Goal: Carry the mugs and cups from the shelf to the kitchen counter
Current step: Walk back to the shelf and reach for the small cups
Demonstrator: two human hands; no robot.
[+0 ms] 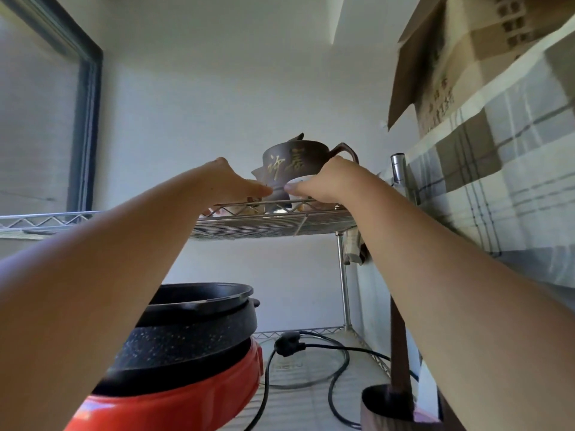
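Note:
A brown clay teapot (295, 163) with gold characters stands on the upper wire shelf (273, 223), seen from below. My right hand (326, 181) is curled around a small white cup (298, 181) just in front of the teapot. My left hand (230, 181) reaches in from the left, its fingertips at the teapot's lower left side, next to the white cup. What the left fingers touch or hold is hidden by the hand. More small cups (258, 206) sit low on the shelf, mostly hidden behind its rim.
On the lower shelf sit a red electric cooker with black pans (186, 343), a glass lid and a black power cord (311, 353). A steel shelf post (343, 281) stands at right. A checked cloth (497, 169) and a cardboard box (441, 63) hang close on the right.

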